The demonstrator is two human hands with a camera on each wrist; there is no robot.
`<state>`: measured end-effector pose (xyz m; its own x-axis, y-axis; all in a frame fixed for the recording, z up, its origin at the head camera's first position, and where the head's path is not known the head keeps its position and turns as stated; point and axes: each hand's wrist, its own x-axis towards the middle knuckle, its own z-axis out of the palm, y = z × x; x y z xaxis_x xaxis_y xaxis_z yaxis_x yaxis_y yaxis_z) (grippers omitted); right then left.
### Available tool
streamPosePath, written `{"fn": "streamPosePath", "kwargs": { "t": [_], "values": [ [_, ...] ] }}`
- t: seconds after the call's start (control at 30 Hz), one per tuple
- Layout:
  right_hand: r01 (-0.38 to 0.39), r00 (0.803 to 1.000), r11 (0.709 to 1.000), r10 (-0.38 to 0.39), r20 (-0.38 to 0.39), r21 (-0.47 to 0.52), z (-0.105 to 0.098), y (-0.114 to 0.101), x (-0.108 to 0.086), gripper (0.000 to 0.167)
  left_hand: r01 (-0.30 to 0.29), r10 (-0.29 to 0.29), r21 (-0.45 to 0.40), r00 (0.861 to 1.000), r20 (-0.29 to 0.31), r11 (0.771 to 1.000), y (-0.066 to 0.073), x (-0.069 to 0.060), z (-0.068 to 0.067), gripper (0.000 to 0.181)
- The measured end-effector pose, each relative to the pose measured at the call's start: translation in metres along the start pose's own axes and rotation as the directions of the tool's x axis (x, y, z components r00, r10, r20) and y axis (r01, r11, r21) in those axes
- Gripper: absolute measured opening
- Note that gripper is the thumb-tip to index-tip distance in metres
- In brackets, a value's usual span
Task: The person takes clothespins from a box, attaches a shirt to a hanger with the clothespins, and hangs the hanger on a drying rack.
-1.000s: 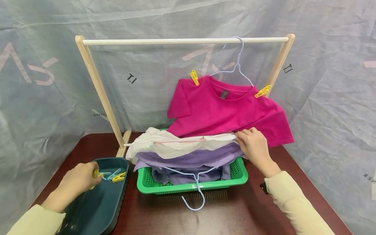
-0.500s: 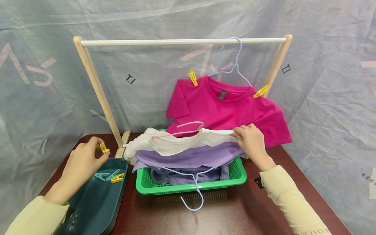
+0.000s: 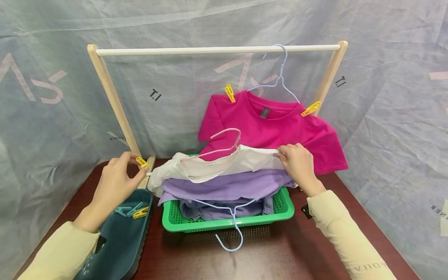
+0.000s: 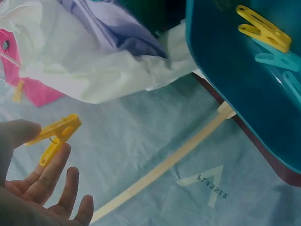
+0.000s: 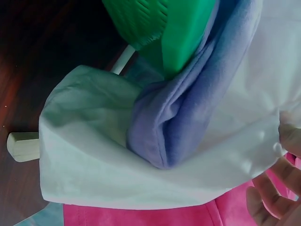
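Note:
Between thumb and fingers, my left hand (image 3: pixel 117 181) pinches a yellow clothespin (image 4: pixel 60 132), just left of the white shirt's sleeve and not touching it. My right hand (image 3: pixel 298 165) pinches the right shoulder of the white shirt (image 3: pixel 210 169) and lifts it a little. Inside its neckline sits a pink wire hanger (image 3: pixel 224 134), hook upward. Beneath lies a purple shirt (image 3: pixel 224 184) with a pale blue hanger (image 3: pixel 235 217) poking out over the green basket's front rim. Behind, a magenta T-shirt (image 3: pixel 269 128) hangs from a blue hanger (image 3: pixel 282 70), with one yellow clothespin at each shoulder.
A wooden rack with a white bar (image 3: pixel 196 50) spans the back. The green basket (image 3: pixel 229 225) stands mid-table under the clothes. A dark teal tray (image 3: pixel 115 245) at the left contains blue clothespins (image 3: pixel 129 209) and a yellow one (image 3: pixel 140 212). Grey sheeting hangs behind.
My left hand has risen out of the tray with the yellow clothespin and moved right toward the white shirt. My right hand has raised the shirt's shoulder, and the pink hanger's hook has swung upright.

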<state>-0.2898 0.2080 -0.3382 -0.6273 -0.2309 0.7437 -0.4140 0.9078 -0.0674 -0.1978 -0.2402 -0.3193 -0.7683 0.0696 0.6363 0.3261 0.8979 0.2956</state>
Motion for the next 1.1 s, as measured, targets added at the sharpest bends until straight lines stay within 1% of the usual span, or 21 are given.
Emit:
{"fn": "streamPosePath", "kwargs": {
  "t": [0.23, 0.4, 0.5, 0.63, 0.83, 0.97, 1.1],
  "values": [
    [0.007, 1.000, 1.000, -0.007, -0.013, 0.003, 0.002, 0.002, 0.002, 0.011, -0.022, 0.023, -0.066, 1.000, 0.011, 0.998, 0.006, 0.007, 0.008, 0.034],
    [0.039, 0.999, 0.999, -0.039, -0.026, -0.003, 0.003, 0.004, 0.004, 0.012, -0.065, 0.066, -0.091, 0.998, 0.008, 0.994, 0.011, 0.011, 0.013, 0.034],
    [0.041, 0.999, 0.999, -0.041, -0.029, -0.008, 0.004, 0.005, 0.004, 0.012, -0.089, 0.090, -0.109, 0.996, 0.009, 0.990, 0.013, 0.013, 0.015, 0.035],
    [0.037, 0.999, 0.999, -0.037, -0.028, -0.017, 0.005, 0.006, 0.005, 0.011, -0.103, 0.106, -0.128, 0.994, 0.014, 0.986, 0.014, 0.013, 0.017, 0.036],
    [0.042, 0.999, 0.999, -0.042, -0.001, -0.010, 0.005, 0.006, 0.006, 0.010, -0.122, 0.123, -0.126, 0.992, -0.002, 0.984, 0.014, 0.012, 0.022, 0.037],
    [0.017, 1.000, 1.000, -0.017, 0.022, 0.003, 0.005, 0.006, 0.006, 0.009, -0.127, 0.126, -0.112, 0.992, -0.011, 0.986, 0.013, 0.014, 0.026, 0.034],
    [-0.005, 0.999, 1.000, 0.005, 0.041, 0.013, 0.004, 0.006, 0.005, 0.009, -0.118, 0.117, -0.108, 0.993, -0.011, 0.987, 0.013, 0.016, 0.028, 0.033]
  ]
}}
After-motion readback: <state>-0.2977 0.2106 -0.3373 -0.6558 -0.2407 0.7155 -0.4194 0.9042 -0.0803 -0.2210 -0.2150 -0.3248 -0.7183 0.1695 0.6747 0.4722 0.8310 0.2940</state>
